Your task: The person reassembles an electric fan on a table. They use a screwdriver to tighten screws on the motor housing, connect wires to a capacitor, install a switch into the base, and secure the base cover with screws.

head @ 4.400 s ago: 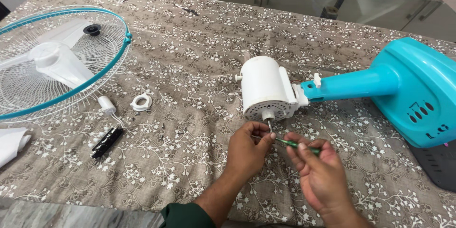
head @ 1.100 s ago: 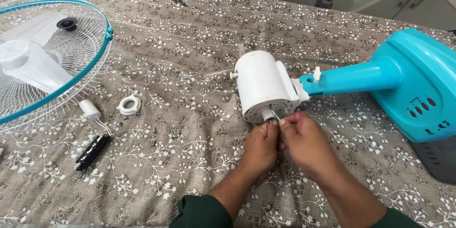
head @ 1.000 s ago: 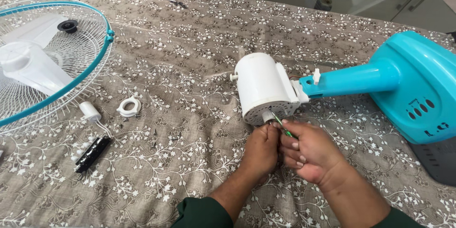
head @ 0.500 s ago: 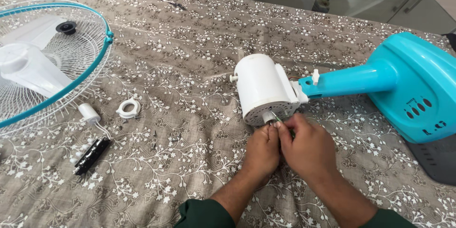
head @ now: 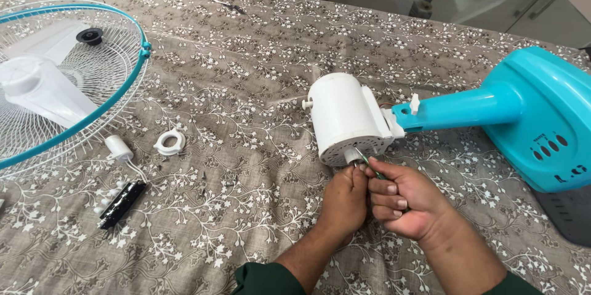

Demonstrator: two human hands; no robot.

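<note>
Now the right hand (head: 403, 199) is curled tight around a small green screwdriver (head: 371, 168), its tip at the shaft stub under the white motor housing (head: 345, 116). At nine o'clock of it, the left hand (head: 346, 199) closes its fingertips on that stub. Half a second ago the right hand lay knuckles-up; it has since rolled, showing its fingernails. The housing lies mid-cloth, joined to the turquoise fan stand (head: 523, 110) at three o'clock.
</note>
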